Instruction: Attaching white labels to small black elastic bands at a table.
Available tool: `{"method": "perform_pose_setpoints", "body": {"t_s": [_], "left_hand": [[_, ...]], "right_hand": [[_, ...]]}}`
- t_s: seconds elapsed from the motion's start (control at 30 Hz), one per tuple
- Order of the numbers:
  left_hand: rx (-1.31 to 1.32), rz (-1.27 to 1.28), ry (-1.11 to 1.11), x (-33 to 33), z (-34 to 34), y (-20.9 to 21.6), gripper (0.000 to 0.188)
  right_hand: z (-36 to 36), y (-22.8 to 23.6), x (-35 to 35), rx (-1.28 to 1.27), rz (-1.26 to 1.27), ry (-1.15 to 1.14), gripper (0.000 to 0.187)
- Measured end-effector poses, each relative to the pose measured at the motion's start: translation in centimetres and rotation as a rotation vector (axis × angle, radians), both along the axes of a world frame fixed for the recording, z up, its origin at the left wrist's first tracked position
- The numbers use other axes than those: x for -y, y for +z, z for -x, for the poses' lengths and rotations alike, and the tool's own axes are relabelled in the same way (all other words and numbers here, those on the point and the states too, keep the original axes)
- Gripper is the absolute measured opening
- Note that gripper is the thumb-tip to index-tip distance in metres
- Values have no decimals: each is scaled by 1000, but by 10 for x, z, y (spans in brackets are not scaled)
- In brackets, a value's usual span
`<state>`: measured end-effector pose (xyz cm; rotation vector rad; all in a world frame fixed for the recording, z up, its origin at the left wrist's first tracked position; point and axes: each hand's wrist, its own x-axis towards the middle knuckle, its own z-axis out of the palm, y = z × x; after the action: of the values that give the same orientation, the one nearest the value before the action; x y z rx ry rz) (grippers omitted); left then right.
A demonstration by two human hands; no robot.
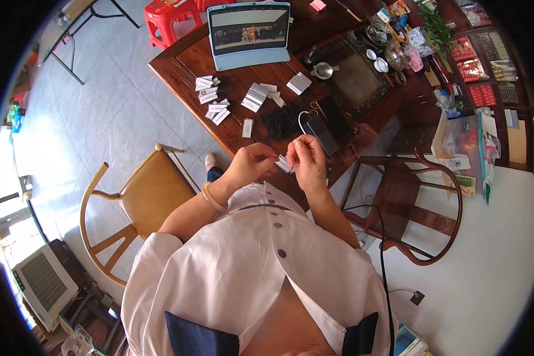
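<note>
Between my two hands, close to the table's front edge, is a small white tag (285, 164) with dark print. My left hand (250, 164) comes in from its left side, thumb and forefinger pinched together at its edge. Closed fingers of my right hand (309, 163) hold it from the other side. Just beyond lies a tangle of thin black cords (280, 121). A single white tag (248, 128) rests left of the cords. Farther off are a neat stack of tags (256, 97), a smaller stack (298, 83) and a loose heap of tags (214, 106).
A tablet (249, 32) in a light blue case stands at the back of the wooden table (181, 62). Right of the cords lie a dark phone (334, 117), a power bank (321, 136) with a white cable, and a tea tray (362, 89). Chairs (151, 193) flank me.
</note>
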<state>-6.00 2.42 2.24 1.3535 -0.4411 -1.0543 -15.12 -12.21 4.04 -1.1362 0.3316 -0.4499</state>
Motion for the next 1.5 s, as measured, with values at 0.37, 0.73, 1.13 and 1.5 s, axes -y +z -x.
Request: {"method": "perform_pose_setpoints", "body": {"t_s": [0.37, 0.73, 1.13, 1.5], "left_hand": [[-717, 203, -118, -3, -9, 1, 32], [-509, 122, -41, -4, -5, -1, 22], [-166, -22, -67, -14, -4, -7, 16], [-65, -153, -23, -26, -23, -53, 13]], "right_hand": [[-6, 2, 6, -167, 17, 71, 11], [7, -10, 5, -264, -22, 251, 11], [13, -24, 13, -409, -153, 343, 13], [-15, -83, -13, -492, 107, 323, 15]]}}
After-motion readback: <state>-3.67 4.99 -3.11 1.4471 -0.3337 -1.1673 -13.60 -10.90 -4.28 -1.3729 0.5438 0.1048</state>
